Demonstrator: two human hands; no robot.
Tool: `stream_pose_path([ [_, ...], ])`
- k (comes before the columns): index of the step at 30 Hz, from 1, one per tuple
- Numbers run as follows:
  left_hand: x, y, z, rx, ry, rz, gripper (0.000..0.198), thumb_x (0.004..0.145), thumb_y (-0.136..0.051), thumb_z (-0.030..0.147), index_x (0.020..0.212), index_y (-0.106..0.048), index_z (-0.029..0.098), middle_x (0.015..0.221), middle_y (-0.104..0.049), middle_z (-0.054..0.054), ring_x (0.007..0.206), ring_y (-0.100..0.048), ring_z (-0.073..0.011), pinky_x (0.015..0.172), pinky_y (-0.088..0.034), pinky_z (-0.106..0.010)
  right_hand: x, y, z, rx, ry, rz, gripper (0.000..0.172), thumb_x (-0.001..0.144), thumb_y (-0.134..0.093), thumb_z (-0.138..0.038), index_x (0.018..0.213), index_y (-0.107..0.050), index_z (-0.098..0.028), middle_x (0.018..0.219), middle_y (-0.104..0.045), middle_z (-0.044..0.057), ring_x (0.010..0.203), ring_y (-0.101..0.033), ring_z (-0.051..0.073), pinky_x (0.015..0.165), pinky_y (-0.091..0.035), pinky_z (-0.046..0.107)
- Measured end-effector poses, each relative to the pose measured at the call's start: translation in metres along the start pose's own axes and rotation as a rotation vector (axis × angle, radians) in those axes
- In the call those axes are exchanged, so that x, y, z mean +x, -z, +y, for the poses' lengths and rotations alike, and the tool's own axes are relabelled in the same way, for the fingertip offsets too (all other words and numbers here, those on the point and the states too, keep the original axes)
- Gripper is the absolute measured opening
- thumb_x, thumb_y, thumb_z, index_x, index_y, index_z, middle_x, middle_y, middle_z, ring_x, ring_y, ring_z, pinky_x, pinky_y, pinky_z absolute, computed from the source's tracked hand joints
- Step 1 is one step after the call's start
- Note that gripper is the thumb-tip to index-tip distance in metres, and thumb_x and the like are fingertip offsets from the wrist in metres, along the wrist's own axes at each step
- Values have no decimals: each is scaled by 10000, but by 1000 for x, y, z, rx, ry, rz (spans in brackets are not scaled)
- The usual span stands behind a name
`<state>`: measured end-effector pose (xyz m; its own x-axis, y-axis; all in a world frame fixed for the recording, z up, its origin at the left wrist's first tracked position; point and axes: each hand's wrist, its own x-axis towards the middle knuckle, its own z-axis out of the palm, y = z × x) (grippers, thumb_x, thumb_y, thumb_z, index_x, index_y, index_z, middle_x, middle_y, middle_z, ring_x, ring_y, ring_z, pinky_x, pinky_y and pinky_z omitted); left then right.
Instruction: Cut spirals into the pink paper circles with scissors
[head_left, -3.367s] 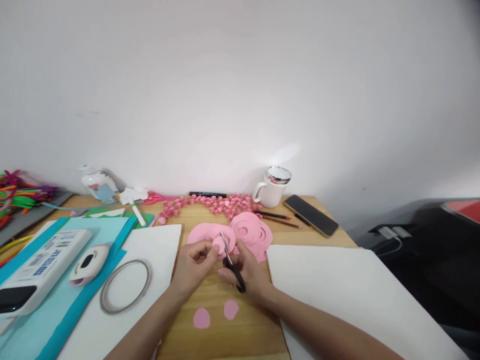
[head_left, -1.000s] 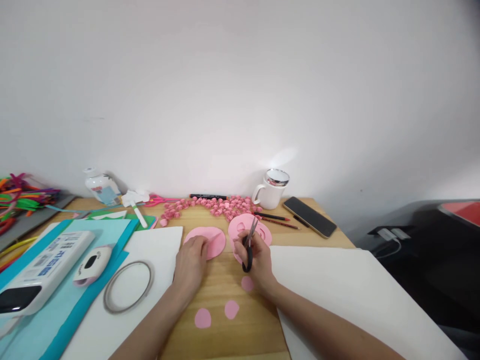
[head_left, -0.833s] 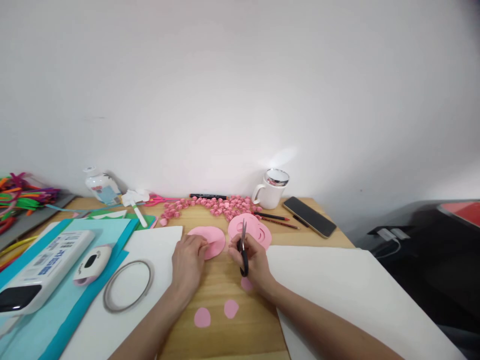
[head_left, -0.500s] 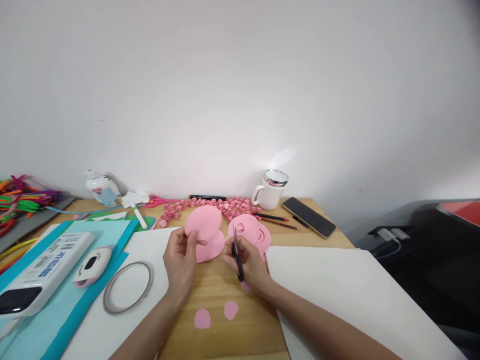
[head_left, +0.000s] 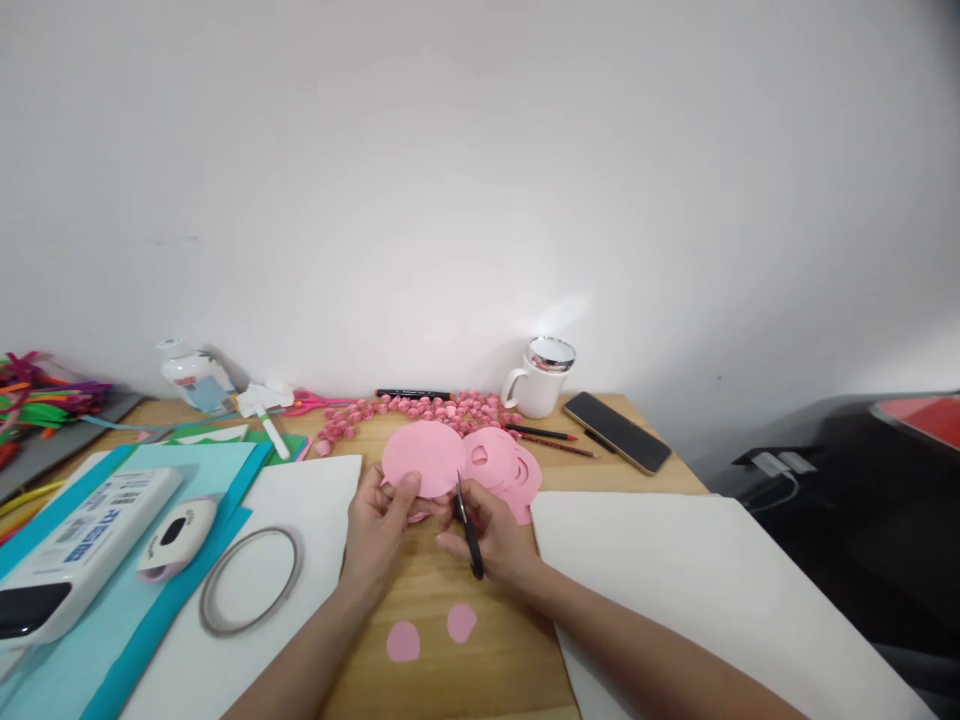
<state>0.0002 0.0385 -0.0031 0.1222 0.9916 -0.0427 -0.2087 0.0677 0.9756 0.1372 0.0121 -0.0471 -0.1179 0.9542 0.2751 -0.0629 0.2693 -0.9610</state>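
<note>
The pink paper disc sits up front, in the middle, raised just above the wooden tabletop (head_left: 450,690): that's the pink paper disc (head_left: 423,455), and your left hand (head_left: 379,520) has it pinched along its lower edge, thumb on top. Your right hand (head_left: 496,540) has its fingers wrapped around the black-handled scissors (head_left: 472,545), blades pointing away from you, right at the disc's edge (whether metal meets paper, I can't tell). Just to the right, a heap of pink paper with cut-outs (head_left: 501,470)! Nearer you, two small pink discs (head_left: 403,641) lie flat on bare wood grain.

Outward we go: a white sheet (head_left: 690,590) fills your right side, and on your left a white board (head_left: 330,495) carries a tape ring (head_left: 207,604), beside teal sheets (head_left: 229,470). Behind the work, a scatter of little pink rolls (head_left: 450,408) spreads between a black marker (head_left: 412,394) and two pencils; then comes the white mug (head_left: 541,388), the dark phone (head_left: 619,433) near the right edge. At the back, a plain pale wall (head_left: 480,200) rises; off right, white plugs (head_left: 784,464) show against dark.
</note>
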Motion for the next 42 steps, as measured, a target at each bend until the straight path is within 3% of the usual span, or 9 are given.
stream_pose_path([
  [4,1,1,-2,75,-34,-18,361,683,-663,381,932,-540,150,616,-687,-11,521,-648,-171,551,-523,-281,0,0,-2,-7,23,24,283,661,-706,-344,821,-526,-195,725,-550,4,655,-526,149,603,-457,252],
  [8,2,4,-2,177,-68,-13,220,682,-659,356,697,-600,144,545,-666,-10,467,-616,-155,509,-503,-256,0,0,-5,-18,35,-1,251,684,-686,-356,801,-537,-191,710,-550,6,658,-524,156,611,-459,264],
  [11,2,5,0,214,-93,-3,225,705,-633,335,588,-596,146,493,-647,-9,422,-591,-141,487,-490,-243,-1,-1,-6,-3,32,-30,273,690,-680,-372,852,-555,-191,707,-553,8,650,-519,157,595,-454,263],
  [20,-1,4,-2,233,-106,-49,232,710,-647,292,541,-609,138,440,-625,-4,363,-555,-123,410,-452,-211,-1,-1,-5,80,-63,1,334,634,-731,-380,803,-516,-188,684,-500,-27,589,-455,123,560,-387,228],
  [30,-1,2,4,190,-73,-50,272,697,-665,281,481,-587,134,378,-577,18,324,-502,-90,386,-414,-183,1,-2,-7,166,-37,-50,334,647,-731,-405,800,-529,-187,647,-506,-25,576,-455,119,554,-372,230],
  [42,-2,2,3,190,-20,-87,307,682,-665,315,452,-594,124,362,-563,3,309,-492,-88,362,-396,-179,1,-3,-9,110,-25,-25,340,670,-702,-445,741,-499,-182,616,-482,-29,514,-389,92,501,-345,220],
])
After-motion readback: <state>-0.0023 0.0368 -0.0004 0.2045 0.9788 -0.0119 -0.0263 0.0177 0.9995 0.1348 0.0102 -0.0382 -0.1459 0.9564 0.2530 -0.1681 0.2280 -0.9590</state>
